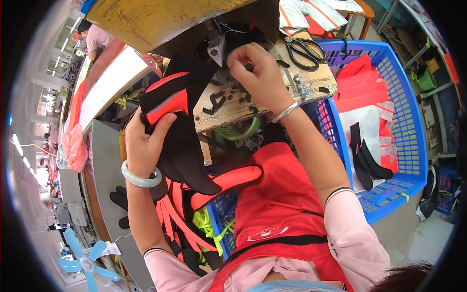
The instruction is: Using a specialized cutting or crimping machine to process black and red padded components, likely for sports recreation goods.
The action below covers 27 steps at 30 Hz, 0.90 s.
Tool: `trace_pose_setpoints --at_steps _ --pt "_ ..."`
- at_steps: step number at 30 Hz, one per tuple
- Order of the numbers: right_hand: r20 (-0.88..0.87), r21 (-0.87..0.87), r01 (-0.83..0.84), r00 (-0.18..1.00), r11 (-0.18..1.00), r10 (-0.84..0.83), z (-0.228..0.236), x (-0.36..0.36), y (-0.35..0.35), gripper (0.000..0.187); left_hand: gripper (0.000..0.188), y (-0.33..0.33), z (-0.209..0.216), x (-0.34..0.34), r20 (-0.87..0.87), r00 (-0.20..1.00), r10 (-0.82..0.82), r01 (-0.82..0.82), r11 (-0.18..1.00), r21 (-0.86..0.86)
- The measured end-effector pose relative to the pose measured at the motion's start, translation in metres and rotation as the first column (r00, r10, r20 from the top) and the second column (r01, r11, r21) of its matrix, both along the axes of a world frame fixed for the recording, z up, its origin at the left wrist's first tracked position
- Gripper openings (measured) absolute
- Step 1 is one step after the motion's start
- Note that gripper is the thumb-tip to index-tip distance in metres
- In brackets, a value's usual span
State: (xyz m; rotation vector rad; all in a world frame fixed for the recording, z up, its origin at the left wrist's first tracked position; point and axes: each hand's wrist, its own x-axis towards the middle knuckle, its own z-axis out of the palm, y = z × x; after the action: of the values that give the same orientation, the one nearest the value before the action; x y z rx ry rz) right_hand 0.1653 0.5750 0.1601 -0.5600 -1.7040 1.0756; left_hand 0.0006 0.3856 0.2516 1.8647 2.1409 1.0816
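Note:
My left hand (147, 141) is closed round a bundle of black fabric pieces with coral-red panels (170, 104), thumb on top and fingers beneath. Dark cloth runs from this bundle up to a pointed metal part (216, 48) under the machine's yellow housing (160, 22). Just right of that metal part, my right hand (260, 78) has its thumb and fingertips pinched together. Whatever may be between those fingertips is too small or too hidden to make out. A long black flap of the bundle hangs down below my left hand.
Black scissors (306, 52) and dark scraps lie on a worn wooden board (219, 114). At right stands a blue plastic basket (401, 146) with coral, white and black pieces. More coral and black strips (180, 219) hang near my lap. Another person (96, 38) leans over a table.

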Motion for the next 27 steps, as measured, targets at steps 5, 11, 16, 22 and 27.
trace_pose_setpoints --at_steps 5,11,16,22,27 --pt "0.062 0.017 0.053 0.997 0.998 -0.054 -0.004 0.025 0.001 0.013 0.028 -0.009 -0.001 0.002 0.049 0.999 0.002 -0.001 1.000 -0.023" --pt "0.016 -0.107 -0.358 0.932 0.928 0.361 -0.036 0.057 -0.055 0.046 0.026 -0.042 -0.010 0.015 0.304 0.951 -0.051 0.092 0.988 -0.123" --pt "-0.267 -0.318 -0.696 0.717 0.644 0.644 -0.039 0.067 -0.146 0.065 0.036 -0.047 -0.020 0.072 0.527 0.834 -0.164 0.224 0.973 -0.051" --pt "-0.401 -0.423 -0.465 0.866 0.778 0.299 -0.036 0.127 -0.161 0.040 0.090 -0.022 -0.044 0.134 0.315 0.815 -0.486 0.409 0.868 0.282" --pt "0.096 -0.511 0.392 0.911 0.765 -0.402 0.013 0.291 -0.106 0.040 0.062 -0.051 -0.065 0.091 0.256 0.814 -0.522 0.540 0.841 -0.002"
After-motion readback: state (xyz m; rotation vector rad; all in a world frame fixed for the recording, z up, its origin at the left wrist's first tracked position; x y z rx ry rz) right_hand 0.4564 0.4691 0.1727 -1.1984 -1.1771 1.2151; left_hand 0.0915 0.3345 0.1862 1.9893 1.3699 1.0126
